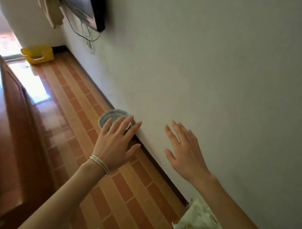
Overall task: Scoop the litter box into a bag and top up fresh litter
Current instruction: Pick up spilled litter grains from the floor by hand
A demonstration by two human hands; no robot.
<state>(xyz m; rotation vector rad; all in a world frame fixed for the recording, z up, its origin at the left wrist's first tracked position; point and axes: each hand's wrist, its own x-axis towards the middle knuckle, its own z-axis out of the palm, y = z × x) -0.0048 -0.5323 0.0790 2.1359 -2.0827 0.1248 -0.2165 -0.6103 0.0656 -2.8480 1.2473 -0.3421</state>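
Fingers (pixel 126 124) spread on two empty hands.

The floor (pixel 84 95) is showing brick-pattern tiles in orange and reddish brown with pale grout lines. At ten o'clock a bright yellow tub (pixel 37 54) is sitting against a dark brown skirting board (pixel 159 166), which is edging the off-white wall (pixel 226 75). Near centre a round bowl (pixel 111 116) is showing white with grey-blue marking (too blurred to read). At five o'clock a bag (pixel 201 227) is showing pale cream with yellow and green print. Silver bangles (pixel 99 164) are glinting on the left wrist.
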